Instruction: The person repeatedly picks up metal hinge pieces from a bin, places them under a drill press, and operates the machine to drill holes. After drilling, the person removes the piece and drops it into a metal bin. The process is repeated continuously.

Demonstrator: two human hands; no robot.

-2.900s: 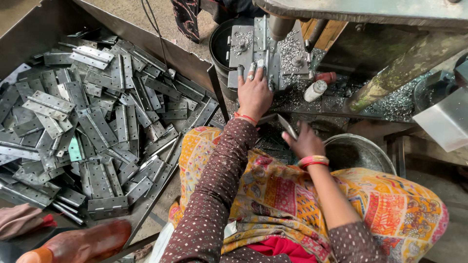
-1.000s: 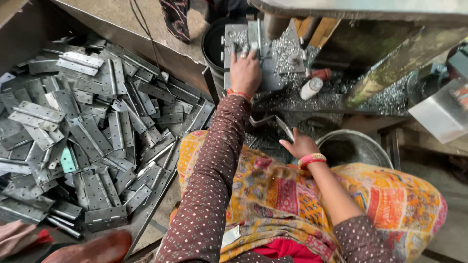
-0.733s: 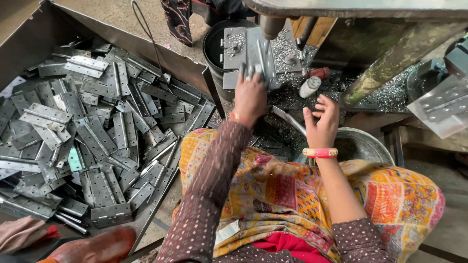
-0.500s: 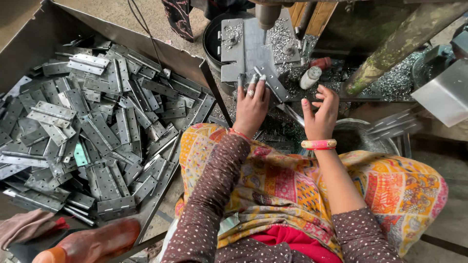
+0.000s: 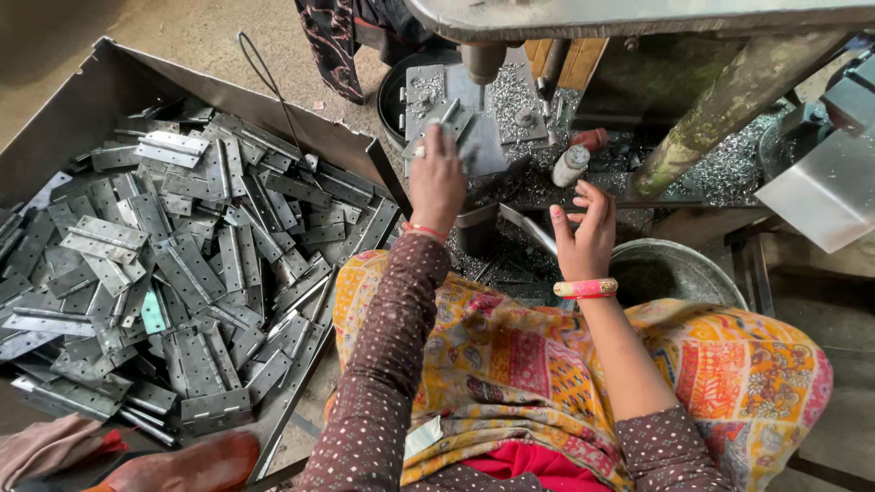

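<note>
Workshop floor w/ hinge tray (image 5: 109, 82) at 9 o'clock: metal plate (image 5: 456, 123) is pressed by left hand (image 5: 437, 182), right hand (image 5: 583, 239) held open, empty.

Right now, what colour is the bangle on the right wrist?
The bangle is pink with gold-coloured bands; the head view shows it clearly below the open right hand.
</note>
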